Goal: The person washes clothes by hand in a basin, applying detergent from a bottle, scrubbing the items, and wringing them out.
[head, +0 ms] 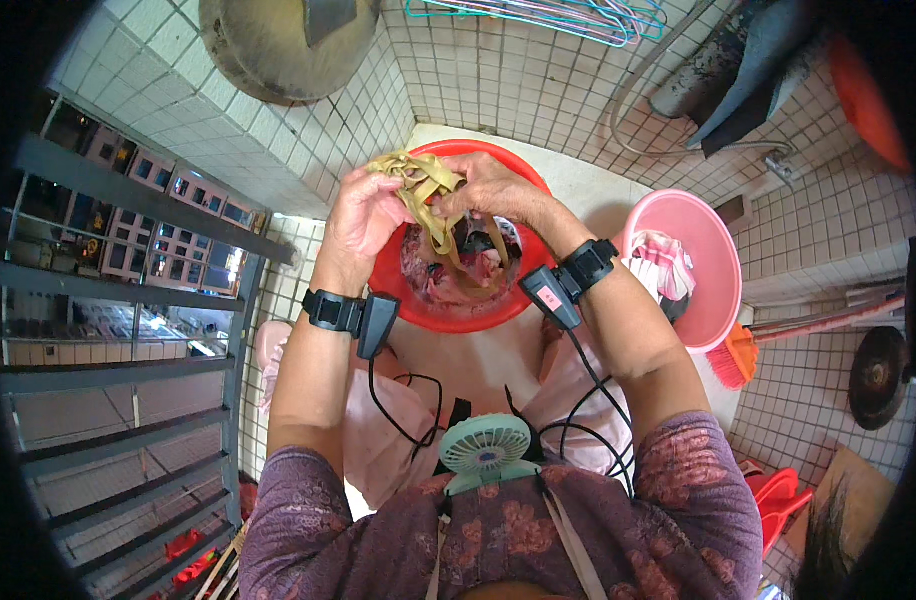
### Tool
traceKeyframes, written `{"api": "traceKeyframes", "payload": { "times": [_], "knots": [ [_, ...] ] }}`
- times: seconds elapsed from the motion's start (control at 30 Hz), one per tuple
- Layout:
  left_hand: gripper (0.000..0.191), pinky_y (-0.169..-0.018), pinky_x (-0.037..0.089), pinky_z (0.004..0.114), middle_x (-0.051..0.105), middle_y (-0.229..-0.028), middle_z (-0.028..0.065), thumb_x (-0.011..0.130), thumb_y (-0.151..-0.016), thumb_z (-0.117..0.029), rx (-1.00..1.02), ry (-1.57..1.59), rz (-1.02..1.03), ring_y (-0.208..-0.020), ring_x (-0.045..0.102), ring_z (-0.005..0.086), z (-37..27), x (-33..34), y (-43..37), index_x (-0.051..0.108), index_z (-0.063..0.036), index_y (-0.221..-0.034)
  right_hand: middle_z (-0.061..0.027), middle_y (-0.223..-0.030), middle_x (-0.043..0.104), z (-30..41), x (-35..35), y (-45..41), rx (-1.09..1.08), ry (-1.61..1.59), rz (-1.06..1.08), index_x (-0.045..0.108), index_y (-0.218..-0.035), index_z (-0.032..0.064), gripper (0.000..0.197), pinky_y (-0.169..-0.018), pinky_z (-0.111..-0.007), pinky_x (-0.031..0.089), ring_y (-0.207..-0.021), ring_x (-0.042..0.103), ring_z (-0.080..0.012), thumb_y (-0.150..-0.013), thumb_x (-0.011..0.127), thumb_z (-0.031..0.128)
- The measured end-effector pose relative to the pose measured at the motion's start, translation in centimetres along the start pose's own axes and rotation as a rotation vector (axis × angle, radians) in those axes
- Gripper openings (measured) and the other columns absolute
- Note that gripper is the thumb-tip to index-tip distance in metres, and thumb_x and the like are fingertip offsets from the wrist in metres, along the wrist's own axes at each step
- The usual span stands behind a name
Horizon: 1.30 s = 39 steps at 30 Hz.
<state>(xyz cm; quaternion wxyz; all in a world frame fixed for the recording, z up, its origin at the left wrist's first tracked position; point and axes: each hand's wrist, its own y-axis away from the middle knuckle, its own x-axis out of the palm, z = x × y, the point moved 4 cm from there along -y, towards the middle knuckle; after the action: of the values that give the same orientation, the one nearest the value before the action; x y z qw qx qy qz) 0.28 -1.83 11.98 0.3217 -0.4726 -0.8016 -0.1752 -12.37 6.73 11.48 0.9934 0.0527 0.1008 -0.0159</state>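
Note:
A tangle of yellow-green fabric straps (426,196) is held up between my two hands, over a red plastic basin (458,324). My left hand (368,214) grips its left end, fingers closed around the folds. Bent over the right side of the bunch is my right hand (488,184), its fingers pinching the straps. Lengths of strap hang down into the basin, where wet dark and pink laundry (458,270) lies in murky water. Part of the laundry is hidden behind the straps and my hands.
A pink plastic basin (717,300) with striped cloth (666,262) stands at right, beside an orange brush (734,356). Metal railings (128,371) run along the left. Tiled walls enclose the far side, with a hose (623,112). Black cables (578,427) hang near my lap.

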Motion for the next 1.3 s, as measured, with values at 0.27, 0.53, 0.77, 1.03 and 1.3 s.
{"api": "traceKeyframes", "payload": {
  "times": [0.27,0.53,0.77,1.03,1.3],
  "knots": [
    [0.032,-0.067,0.052,0.047,0.055,-0.100,0.0187,0.051,-0.076,-0.002,-0.143,-0.104,-0.086,-0.089,0.059,0.0333,0.3,0.7,0.2,0.046,0.0099,-0.106,-0.0006,-0.064,0.057,-0.1,-2.4,0.4,0.038,-0.480,-0.189,0.059,-0.074,0.0009,0.007,-0.052,-0.020,0.040,-0.056,0.051,-0.0075,-0.074,0.060,0.008],
    [0.029,-0.072,0.050,0.045,0.055,-0.103,0.0145,0.050,-0.079,-0.001,-0.104,-0.119,-0.097,-0.093,0.056,0.0254,1.2,0.2,-0.4,0.046,0.0053,-0.107,-0.0050,-0.067,0.056,-1.3,-2.7,0.1,0.100,-0.710,-0.136,0.057,-0.080,-0.0009,0.009,-0.052,-0.022,0.043,-0.057,0.052,-0.0111,-0.074,0.058,0.006],
    [0.022,-0.073,0.050,0.042,0.056,-0.099,0.0138,0.051,-0.081,-0.003,-0.083,-0.141,-0.137,-0.091,0.057,0.0237,1.5,0.2,-0.4,0.048,0.0039,-0.102,-0.0066,-0.081,0.061,-0.3,-2.3,0.4,-0.040,-0.767,-0.086,0.054,-0.106,-0.0034,0.037,-0.049,-0.021,0.046,-0.060,0.055,-0.0101,-0.070,0.061,0.007],
    [0.022,-0.074,0.050,0.040,0.056,-0.097,0.0129,0.053,-0.081,-0.003,-0.071,-0.111,-0.182,-0.089,0.057,0.0221,1.6,1.4,-0.1,0.049,0.0037,-0.101,-0.0089,-0.078,0.063,-0.9,-1.6,0.1,0.096,-0.613,-0.081,0.059,-0.097,-0.0031,0.027,-0.043,-0.018,0.040,-0.061,0.060,-0.0120,-0.072,0.065,0.004],
    [0.024,-0.072,0.049,0.034,0.056,-0.097,0.0114,0.053,-0.080,-0.003,-0.071,-0.105,-0.098,-0.086,0.057,0.0194,2.3,1.5,-0.2,0.048,0.0026,-0.103,-0.0073,-0.078,0.062,-0.5,-1.0,-0.1,0.015,-0.732,-0.048,0.059,-0.095,-0.0032,0.023,-0.040,-0.018,0.038,-0.055,0.055,-0.0079,-0.074,0.064,0.005]
  ]
}}
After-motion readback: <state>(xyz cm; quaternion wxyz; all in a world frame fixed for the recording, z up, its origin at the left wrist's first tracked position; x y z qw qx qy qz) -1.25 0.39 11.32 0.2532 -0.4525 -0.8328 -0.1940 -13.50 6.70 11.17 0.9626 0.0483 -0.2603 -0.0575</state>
